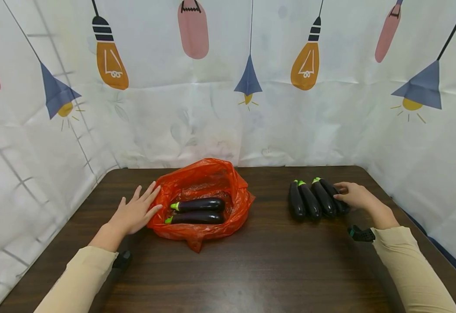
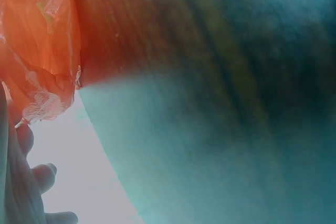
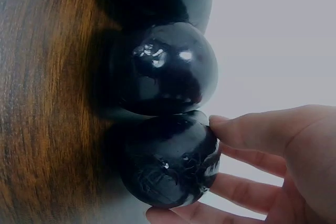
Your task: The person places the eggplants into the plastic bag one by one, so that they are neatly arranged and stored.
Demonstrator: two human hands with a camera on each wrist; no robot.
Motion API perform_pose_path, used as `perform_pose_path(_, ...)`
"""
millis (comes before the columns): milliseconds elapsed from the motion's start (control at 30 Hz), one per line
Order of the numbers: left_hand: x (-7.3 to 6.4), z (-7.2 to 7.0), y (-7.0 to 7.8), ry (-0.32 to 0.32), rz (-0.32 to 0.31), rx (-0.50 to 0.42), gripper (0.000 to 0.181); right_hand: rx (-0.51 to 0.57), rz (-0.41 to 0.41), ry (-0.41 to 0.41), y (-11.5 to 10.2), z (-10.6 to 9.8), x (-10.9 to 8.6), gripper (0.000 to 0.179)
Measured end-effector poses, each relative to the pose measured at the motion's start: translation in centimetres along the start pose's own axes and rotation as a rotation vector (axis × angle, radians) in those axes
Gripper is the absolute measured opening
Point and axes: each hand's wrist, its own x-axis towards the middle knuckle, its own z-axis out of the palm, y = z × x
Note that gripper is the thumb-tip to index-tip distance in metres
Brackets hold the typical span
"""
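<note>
Eggplant (image 3: 163,161), far R on table (image 1: 247,274) & last in a row of four, has R hand (image 1: 355,195) on it, thumb & fingers clamped round its sides. Other three eggplants (image 1: 309,201) lie just L of it, side by side, green stem ends pointing to far edge. Well L of the row, a red plastic bag (image 1: 200,234) stands w/ mouth wide, two more eggplants (image 1: 198,217) inside, one behind the other, stems to L. L hand (image 1: 132,216), fingers straight & spread, touches bag's L side. Hands are well apart, bag & row between. Sleeves (image 1: 412,261) are cream; black units (image 1: 361,234) sit at both wrists. Beyond table's far edge, white curtain (image 1: 153,121) w/ printed lamps & bulbs in blue, pink & amber.
</note>
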Motion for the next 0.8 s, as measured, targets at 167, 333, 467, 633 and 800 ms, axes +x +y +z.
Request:
perform_pose_path(167, -0.09, 0.07, -0.02, 0.001, 0.001, 0.002, 0.076, 0.005, 0.012, -0.007, 0.0, 0.02, 0.0, 0.057)
perform_pose_path(333, -0.15, 0.13, -0.03, -0.001, 0.003, 0.003, 0.077, 0.001, 0.013, -0.008, -0.03, -0.05, -0.1, 0.056)
perform_pose_path(467, -0.08, 0.15, 0.0, -0.002, 0.003, 0.004, 0.077, -0.004, 0.009, -0.011, -0.02, -0.08, -0.11, 0.056)
perform_pose_path(633, -0.03, 0.11, 0.07, 0.003, 0.008, 0.001, 0.077, -0.009, 0.001, -0.008, -0.03, -0.01, -0.14, 0.056)
perform_pose_path(800, -0.09, 0.03, 0.16, -0.006, 0.003, 0.0, 0.077, -0.007, -0.004, 0.004, -0.02, 0.09, -0.2, 0.055)
